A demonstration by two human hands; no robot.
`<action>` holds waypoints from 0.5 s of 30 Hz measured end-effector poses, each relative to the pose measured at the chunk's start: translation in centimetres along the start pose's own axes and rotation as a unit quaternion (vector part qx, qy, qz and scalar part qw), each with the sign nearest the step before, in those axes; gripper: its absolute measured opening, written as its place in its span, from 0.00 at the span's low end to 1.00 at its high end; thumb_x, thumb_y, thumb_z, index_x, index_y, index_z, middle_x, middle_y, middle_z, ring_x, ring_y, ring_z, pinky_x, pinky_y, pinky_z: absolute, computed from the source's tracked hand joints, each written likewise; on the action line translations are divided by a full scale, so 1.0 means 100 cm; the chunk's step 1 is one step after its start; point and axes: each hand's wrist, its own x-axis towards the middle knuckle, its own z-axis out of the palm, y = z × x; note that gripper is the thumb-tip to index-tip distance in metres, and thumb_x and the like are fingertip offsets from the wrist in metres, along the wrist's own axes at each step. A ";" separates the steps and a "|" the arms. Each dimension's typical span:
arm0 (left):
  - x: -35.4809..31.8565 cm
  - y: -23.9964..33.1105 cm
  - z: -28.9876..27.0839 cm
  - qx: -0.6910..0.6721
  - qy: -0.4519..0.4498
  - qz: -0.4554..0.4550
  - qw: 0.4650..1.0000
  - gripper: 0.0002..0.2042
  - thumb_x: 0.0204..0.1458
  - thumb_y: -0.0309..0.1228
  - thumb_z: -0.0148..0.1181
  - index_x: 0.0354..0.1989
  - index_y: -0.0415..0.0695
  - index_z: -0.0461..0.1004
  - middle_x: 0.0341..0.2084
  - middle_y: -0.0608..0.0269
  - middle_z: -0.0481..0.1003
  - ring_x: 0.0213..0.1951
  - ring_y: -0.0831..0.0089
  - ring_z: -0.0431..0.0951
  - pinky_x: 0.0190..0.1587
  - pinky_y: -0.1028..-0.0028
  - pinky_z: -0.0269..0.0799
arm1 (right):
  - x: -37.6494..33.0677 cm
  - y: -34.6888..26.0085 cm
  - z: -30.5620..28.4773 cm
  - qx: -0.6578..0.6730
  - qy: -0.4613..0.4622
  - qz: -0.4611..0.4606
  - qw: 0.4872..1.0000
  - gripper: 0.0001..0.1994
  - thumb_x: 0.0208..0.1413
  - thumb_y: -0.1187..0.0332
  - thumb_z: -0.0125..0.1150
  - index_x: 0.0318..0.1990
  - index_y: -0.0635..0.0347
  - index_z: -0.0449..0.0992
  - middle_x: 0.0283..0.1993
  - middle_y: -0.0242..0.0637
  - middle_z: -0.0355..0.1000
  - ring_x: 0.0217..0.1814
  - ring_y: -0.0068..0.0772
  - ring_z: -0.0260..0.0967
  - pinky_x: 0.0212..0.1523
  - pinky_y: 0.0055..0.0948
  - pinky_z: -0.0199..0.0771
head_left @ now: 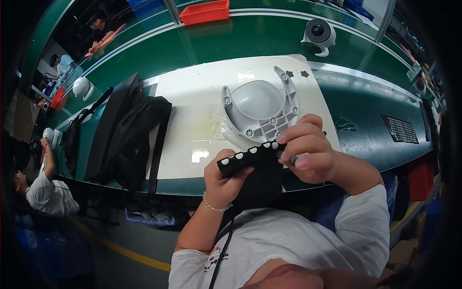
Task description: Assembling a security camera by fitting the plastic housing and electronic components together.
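My left hand (222,177) grips a black sheet (260,159), bent so that a row of white round spots shows along its upper edge. My right hand (310,151) is closed at the sheet's right end, one fingertip by the last white spot. A small dark round pad (293,160) shows between its lower fingers and thumb. Just beyond both hands lies a white plastic housing (260,101) with a smooth dome, two curved arms and a ribbed underside with several round sockets. Clear wrap lies under its left side.
A pale mat (185,120) lies under the housing, with two black flower-shaped pieces (297,74) near its far right corner. Black bags (139,130) stand at left. Right lies a perforated black sheet (400,129). Beyond are a white camera-like device (319,36) and red tray (204,12). Co-workers sit left.
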 end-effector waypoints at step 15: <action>0.006 0.001 0.001 0.036 -0.039 0.032 0.998 0.08 0.33 0.20 0.64 0.22 0.40 0.70 0.15 0.63 0.66 0.20 0.69 0.65 0.25 0.75 0.60 | 0.003 -0.011 0.004 0.125 -0.044 0.028 0.991 0.26 0.35 0.85 0.56 0.46 0.52 0.65 0.36 0.33 0.61 0.33 0.31 0.62 0.34 0.27 0.60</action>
